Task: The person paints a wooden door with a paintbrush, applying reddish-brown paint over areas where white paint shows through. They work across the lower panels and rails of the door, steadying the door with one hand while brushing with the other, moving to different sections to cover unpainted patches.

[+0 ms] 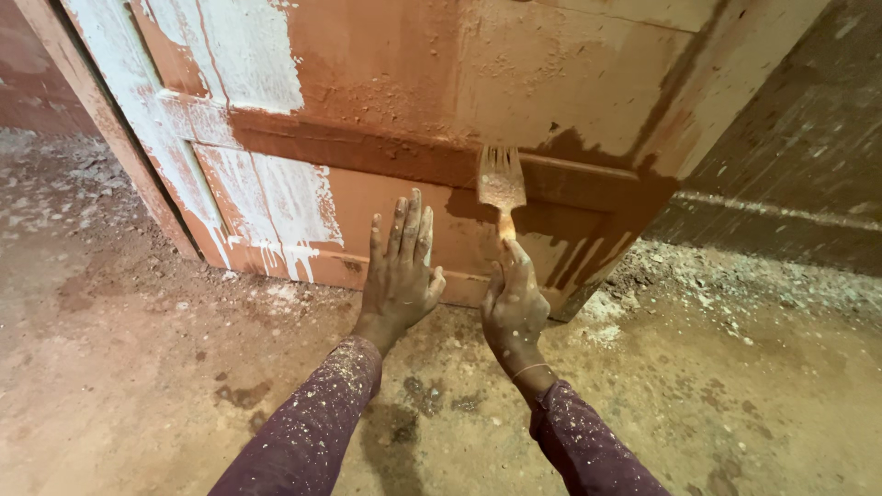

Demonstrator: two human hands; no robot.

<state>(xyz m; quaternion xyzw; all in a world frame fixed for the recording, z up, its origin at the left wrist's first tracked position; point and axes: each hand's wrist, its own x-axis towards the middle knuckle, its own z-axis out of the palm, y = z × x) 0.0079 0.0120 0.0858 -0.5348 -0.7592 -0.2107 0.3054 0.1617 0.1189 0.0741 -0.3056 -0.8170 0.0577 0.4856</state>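
At the far left, grey rubble and flakes (55, 188) lie scattered over a rough, dusty concrete floor (165, 367). A reddish-brown panelled wooden door (386, 119) leans above it, its left half smeared with streaky white paint (266, 197) that has run down in drips along the bottom rail. The left hand (401, 276) rests flat against the lower panel, all fingers spread and straight, holding nothing; its dark purple sleeve (312, 427) is speckled with pale dust. Just beside it, the right hand (514, 308) is closed around the handle of a flat paintbrush (502, 184), whose worn, pale bristles point upward and touch the door's middle rail, directly above the fist. A thin bangle (533, 370) circles that wrist. To the right, a dark wall (790, 184) meets more crumbled plaster debris (698, 276).
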